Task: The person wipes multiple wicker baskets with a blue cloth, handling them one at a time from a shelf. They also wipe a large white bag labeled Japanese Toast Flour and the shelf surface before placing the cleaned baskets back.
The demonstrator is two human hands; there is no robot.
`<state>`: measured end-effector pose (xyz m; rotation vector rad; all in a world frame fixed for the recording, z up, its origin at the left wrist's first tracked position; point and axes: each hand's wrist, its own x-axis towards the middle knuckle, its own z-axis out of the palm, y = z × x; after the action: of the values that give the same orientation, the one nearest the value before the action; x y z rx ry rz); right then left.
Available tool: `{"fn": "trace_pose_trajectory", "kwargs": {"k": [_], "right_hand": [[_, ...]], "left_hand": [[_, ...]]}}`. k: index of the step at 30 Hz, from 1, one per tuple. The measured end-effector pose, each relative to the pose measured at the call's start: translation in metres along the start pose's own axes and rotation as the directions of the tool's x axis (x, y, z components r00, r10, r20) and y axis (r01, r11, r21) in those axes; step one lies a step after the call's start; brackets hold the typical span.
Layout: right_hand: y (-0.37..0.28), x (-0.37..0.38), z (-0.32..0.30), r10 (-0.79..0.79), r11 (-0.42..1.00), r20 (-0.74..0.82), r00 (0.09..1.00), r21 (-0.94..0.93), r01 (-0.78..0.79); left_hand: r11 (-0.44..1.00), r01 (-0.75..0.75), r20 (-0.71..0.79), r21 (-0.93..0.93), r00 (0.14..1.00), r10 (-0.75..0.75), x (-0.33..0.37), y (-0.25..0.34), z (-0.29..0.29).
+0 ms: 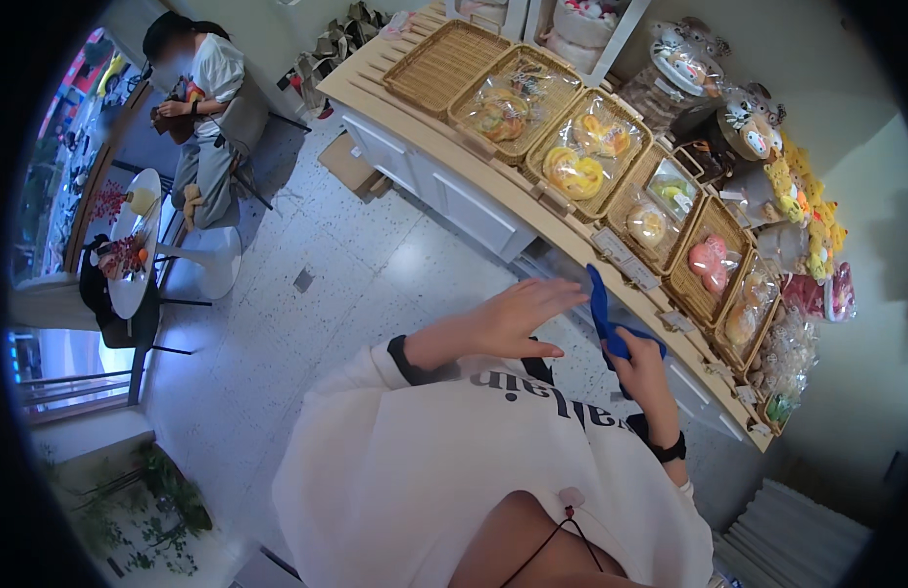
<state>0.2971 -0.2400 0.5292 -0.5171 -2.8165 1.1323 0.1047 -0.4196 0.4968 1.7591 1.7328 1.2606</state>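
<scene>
My right hand (pixel 646 380) is closed round a blue cloth (pixel 601 312). One strip of the cloth sticks up from the grip toward the counter edge, and another part bunches over my fingers. My left hand (pixel 518 316) is open, its fingers stretched out toward the cloth, with a small gap showing between them. Both hands are in front of my body, beside the long wooden counter (pixel 562 227). On the counter, closest to the cloth, stand wicker trays with wrapped breads, among them a round bun (pixel 647 224) and a pink flower-shaped bread (pixel 711 263).
More wicker trays (pixel 444 67) line the counter, with plush toys (pixel 812 211) behind them. A cardboard box (pixel 348 163) sits on the floor by the white cabinets. At the far left a person (pixel 214 88) sits near a round white table (pixel 139 257). Plants (pixel 170 490) stand lower left.
</scene>
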Motion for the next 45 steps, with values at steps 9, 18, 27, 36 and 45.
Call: {"fn": "trace_pose_trajectory", "kwargs": {"k": [9, 18, 27, 36, 45], "right_hand": [[-0.131, 0.069, 0.088, -0.005, 0.958, 0.290, 0.957, 0.275, -0.078], [-0.138, 0.096, 0.182, 0.185, 0.556, 0.215, 0.959, 0.782, -0.282], [-0.086, 0.179, 0.204, -0.013, 0.913, -0.065, 0.998, 0.407, 0.039], [0.106, 0.137, 0.131, 0.577, 0.726, -0.281, 0.767, -0.253, -0.639], [0.055, 0.265, 0.272, 0.054, 0.948, 0.004, 0.999, -0.314, -0.050]], "left_hand": [[0.894, 0.423, 0.355, -0.146, 0.866, -0.351, -0.090, -0.042, -0.119], [0.890, 0.253, 0.346, -0.381, 0.931, -0.116, -0.043, -0.036, -0.175], [0.830, 0.515, 0.159, -0.215, 0.857, -0.490, -0.043, -0.184, -0.202], [0.408, 0.897, 0.150, -0.170, 0.433, -0.889, -0.136, -0.300, -0.313], [0.252, 0.861, 0.259, -0.441, 0.392, -0.883, -0.091, -0.330, -0.304]]}}
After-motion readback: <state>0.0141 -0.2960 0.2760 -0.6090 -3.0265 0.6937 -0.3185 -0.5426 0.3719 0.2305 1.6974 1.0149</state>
